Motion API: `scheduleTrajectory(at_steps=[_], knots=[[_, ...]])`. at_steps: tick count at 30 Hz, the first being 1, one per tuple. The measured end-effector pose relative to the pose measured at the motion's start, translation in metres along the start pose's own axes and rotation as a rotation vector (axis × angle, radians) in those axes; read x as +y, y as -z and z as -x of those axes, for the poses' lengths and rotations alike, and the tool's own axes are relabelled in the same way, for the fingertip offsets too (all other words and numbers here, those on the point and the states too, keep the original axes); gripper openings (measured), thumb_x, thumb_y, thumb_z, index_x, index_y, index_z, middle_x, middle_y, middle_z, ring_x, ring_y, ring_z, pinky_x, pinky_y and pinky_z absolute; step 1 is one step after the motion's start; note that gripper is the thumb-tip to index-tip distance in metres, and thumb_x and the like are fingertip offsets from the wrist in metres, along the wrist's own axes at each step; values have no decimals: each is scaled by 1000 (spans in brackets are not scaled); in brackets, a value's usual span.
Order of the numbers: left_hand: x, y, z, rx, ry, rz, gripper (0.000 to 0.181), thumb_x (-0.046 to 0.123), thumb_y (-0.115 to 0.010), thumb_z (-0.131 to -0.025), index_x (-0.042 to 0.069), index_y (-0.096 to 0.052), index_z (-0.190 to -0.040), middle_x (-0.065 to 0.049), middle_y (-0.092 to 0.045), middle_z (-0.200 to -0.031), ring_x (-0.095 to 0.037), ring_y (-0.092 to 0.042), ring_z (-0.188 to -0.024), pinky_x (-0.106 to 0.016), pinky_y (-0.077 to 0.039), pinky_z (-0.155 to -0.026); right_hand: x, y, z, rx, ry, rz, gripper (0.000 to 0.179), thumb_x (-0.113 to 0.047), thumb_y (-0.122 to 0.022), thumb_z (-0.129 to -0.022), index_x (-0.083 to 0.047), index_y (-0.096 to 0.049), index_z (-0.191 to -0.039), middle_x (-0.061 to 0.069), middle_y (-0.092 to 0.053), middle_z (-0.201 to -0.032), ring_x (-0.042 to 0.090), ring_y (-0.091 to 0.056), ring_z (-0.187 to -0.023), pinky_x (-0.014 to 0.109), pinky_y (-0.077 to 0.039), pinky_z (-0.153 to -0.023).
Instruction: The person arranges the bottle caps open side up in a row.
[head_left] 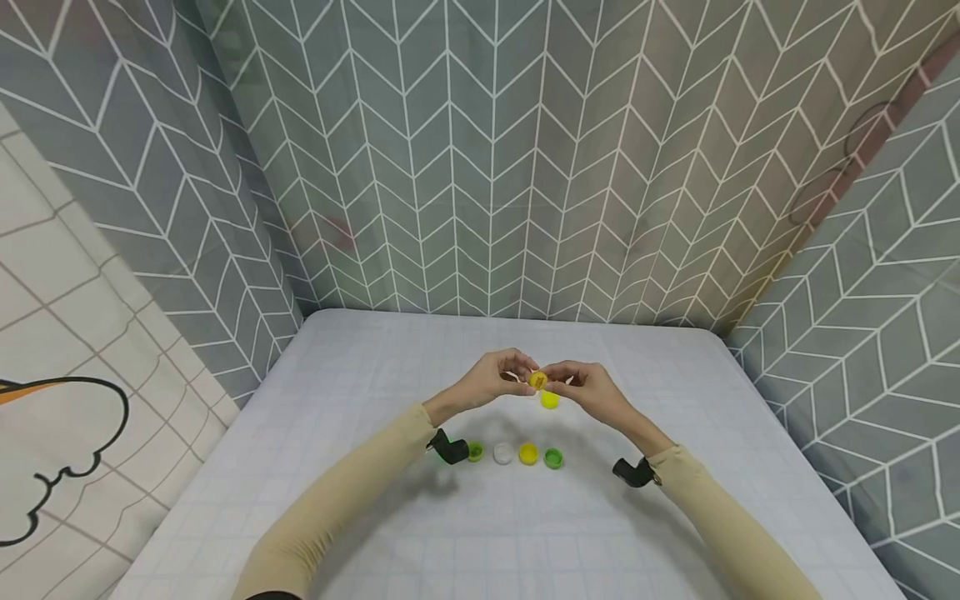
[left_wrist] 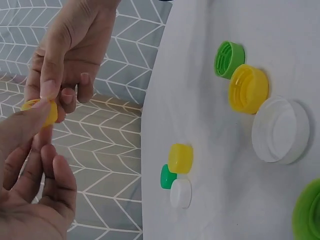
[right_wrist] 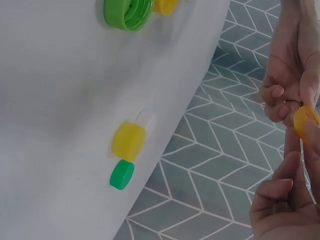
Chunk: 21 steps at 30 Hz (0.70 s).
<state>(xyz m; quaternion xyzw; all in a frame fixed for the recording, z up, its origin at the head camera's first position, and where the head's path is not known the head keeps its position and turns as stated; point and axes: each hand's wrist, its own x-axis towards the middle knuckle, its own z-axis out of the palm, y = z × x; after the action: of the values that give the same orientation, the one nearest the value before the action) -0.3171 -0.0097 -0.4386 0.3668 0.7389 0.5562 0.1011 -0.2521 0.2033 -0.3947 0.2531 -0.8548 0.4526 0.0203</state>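
Note:
A small yellow bottle cap (head_left: 537, 380) with dark printing on its top is held up over the far part of the table. My left hand (head_left: 491, 379) pinches it from the left between thumb and fingertips. From the other side, the thumb and fingers of my right hand (head_left: 592, 390) pinch the same cap. Just below the hands in the head view lies another yellow cap (left_wrist: 180, 158). Beside that one, the left wrist view shows a green cap (left_wrist: 168, 177) and a white cap (left_wrist: 181, 193).
Closer to me, a row of upturned caps lies on the white table (head_left: 337, 517): a green cap (head_left: 476, 451), a white cap (head_left: 503, 452), a yellow cap (head_left: 528, 453) and another green cap (head_left: 553, 458). Patterned grey curtains (head_left: 487, 167) stand behind the table and at its sides.

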Motion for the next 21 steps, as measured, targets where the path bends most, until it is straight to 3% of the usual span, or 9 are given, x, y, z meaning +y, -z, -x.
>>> scheduleTrajectory(at_steps=[4,9,15,21], knots=[[0,-1,0,40,49,-7,30,31,-71,-77,16,-65,-102,0,-64,-94,-16,-61,-85,-29,-51,-74,7,-4,0,97,33,58,20,-14,-66,-83,-6,-67,-101,7,-67,-96,21,-56,-76,30,-46,-66],[-1,-1,1,63,128,10,33,40,-71,-75,21,-67,-102,3,-67,-97,-14,-63,-89,-35,-50,-80,30,-11,-3,154,79,100,16,-21,-68,-81,-16,-69,-96,-1,-68,-93,15,-54,-72,30,-41,-63],[0,-1,1,55,176,28,44,44,-72,-72,24,-65,-110,5,-66,-103,-12,-63,-92,-35,-49,-81,36,-14,-3,173,167,133,18,-26,-68,-80,-21,-69,-97,-9,-66,-89,10,-50,-69,25,-39,-59],[3,-2,2,43,183,-26,42,45,-74,-70,23,-67,-105,4,-67,-94,-13,-62,-87,-32,-50,-77,37,-17,-3,159,172,127,30,-28,-69,-79,-14,-66,-107,-3,-66,-98,9,-53,-77,23,-44,-63]])
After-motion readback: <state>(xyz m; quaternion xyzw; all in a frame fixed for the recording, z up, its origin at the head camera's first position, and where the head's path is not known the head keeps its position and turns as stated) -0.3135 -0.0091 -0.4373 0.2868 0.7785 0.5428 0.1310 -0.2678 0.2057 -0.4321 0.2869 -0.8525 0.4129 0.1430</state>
